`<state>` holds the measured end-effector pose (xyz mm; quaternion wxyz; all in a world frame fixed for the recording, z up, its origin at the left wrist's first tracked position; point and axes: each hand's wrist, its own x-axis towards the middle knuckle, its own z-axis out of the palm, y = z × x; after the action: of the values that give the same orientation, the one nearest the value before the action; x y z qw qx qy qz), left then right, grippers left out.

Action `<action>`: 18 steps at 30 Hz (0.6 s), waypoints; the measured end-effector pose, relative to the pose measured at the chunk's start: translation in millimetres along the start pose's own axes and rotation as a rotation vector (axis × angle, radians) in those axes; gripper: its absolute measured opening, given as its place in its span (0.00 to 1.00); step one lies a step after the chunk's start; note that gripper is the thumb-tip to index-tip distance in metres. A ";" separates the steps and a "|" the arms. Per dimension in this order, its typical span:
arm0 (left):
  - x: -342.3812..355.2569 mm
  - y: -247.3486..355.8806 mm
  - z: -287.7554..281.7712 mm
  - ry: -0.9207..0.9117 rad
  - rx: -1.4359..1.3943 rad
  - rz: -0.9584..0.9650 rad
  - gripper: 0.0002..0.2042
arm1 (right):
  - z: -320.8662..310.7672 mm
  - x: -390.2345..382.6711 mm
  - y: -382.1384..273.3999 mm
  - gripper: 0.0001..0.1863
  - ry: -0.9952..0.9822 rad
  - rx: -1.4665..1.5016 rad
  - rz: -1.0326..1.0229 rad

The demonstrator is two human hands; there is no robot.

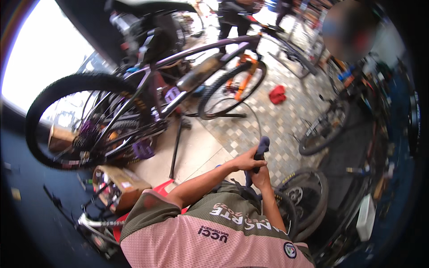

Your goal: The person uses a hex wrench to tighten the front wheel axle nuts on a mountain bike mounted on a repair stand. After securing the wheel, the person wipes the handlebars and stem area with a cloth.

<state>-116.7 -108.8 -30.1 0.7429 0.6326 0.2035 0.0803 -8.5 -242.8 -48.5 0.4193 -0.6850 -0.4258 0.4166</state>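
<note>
Closest to my camera is the pink and olive jersey [210, 236] of the wearer, which fills the lower middle of the view, and from it both forearms go up toward the centre. Behind it, the largest thing is the dark purple mountain bike [147, 94], standing on the left half with its rear wheel [67, 120] near the bright window and its front wheel [232, 89] over the checkered tile floor [277, 120]. On the right side I see another bicycle wheel [319, 129] standing on the dark part of the floor, and below the hands a black tyre with a rim [304, 201] lies low, just beside the right forearm. At lower left a brown cardboard box [120, 185] sits near the bike, with a metal part [96, 221] below it. A small red cloth [277, 94] lies on the tiles, well apart from the hands. The dark cylindrical handle [261, 149] (maybe a pump grip, I cannot tell exactly) stands upright in the middle of the view, above the tyre. My left hand [246, 161] has its fingers wrapped around this handle near its middle. My right hand [261, 177] is just under it, also closed around the lower part, touching the left hand.
</note>
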 end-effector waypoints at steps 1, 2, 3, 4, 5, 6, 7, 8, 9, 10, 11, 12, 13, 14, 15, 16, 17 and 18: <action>4.4 13.3 0.7 -0.142 0.199 0.025 0.47 | -10.5 -14.6 -3.1 0.22 0.134 -0.021 0.057; 7.2 8.3 3.1 -0.249 0.265 0.038 0.48 | -26.2 -28.1 -3.0 0.24 0.184 -0.066 0.028; 6.7 40.0 7.1 -0.407 0.275 -0.026 0.48 | -45.5 -46.4 0.8 0.25 0.271 -0.108 0.024; 8.5 33.0 9.6 -0.390 0.335 -0.109 0.45 | -63.1 -64.0 -3.2 0.27 0.365 -0.209 -0.080; 8.7 -1.7 6.5 -0.278 0.265 -0.140 0.40 | -80.6 -80.6 -9.3 0.28 0.443 -0.324 -0.174; 8.0 -2.1 12.0 -0.244 0.232 -0.162 0.36 | -100.3 -103.4 -15.6 0.29 0.488 -0.311 -0.073; 13.6 -30.9 11.0 -0.159 0.257 -0.004 0.30 | -123.6 -124.5 -23.9 0.29 0.508 -0.281 0.004; 21.9 -34.0 19.7 -0.177 0.395 -0.016 0.26 | -147.6 -150.5 -27.1 0.29 0.627 -0.246 0.025; 29.6 -35.5 30.3 -0.170 0.533 -0.011 0.24 | -169.5 -178.1 -29.9 0.30 0.731 -0.216 0.029; 35.7 -42.1 44.0 -0.219 0.550 -0.050 0.24 | -193.1 -210.1 -38.2 0.30 0.822 -0.204 0.068; 40.4 -48.3 57.6 -0.249 0.573 -0.085 0.26 | -213.6 -241.5 -41.8 0.29 0.902 -0.192 0.093; 41.2 -56.6 70.1 -0.278 0.566 -0.122 0.28 | -230.6 -271.7 -36.4 0.30 0.983 -0.211 0.082; 41.1 -64.0 82.0 -0.291 0.562 -0.160 0.29 | -248.4 -303.3 -34.7 0.29 1.071 -0.311 0.129; 35.3 -70.3 88.0 -0.298 0.570 -0.235 0.33 | -256.5 -331.5 -32.3 0.28 1.163 -0.387 0.141; 34.2 -79.4 94.3 -0.337 0.613 -0.295 0.41 | -273.5 -359.0 -28.9 0.28 1.268 -0.424 0.134; 30.0 -82.8 102.8 -0.342 0.631 -0.346 0.44 | -289.1 -385.4 -26.0 0.27 1.345 -0.396 0.242; 22.0 -86.2 106.2 -0.338 0.648 -0.403 0.48 | -304.4 -408.5 -27.8 0.27 1.420 -0.447 0.334; 19.1 -103.2 95.8 -0.387 0.617 -0.553 0.49 | -322.0 -435.3 -13.7 0.26 1.503 -0.523 0.370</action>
<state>-75.1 -207.8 -123.1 0.5375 0.7498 0.2365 -0.3049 160.8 -715.8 154.2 0.3439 -0.9165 0.0056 -0.2042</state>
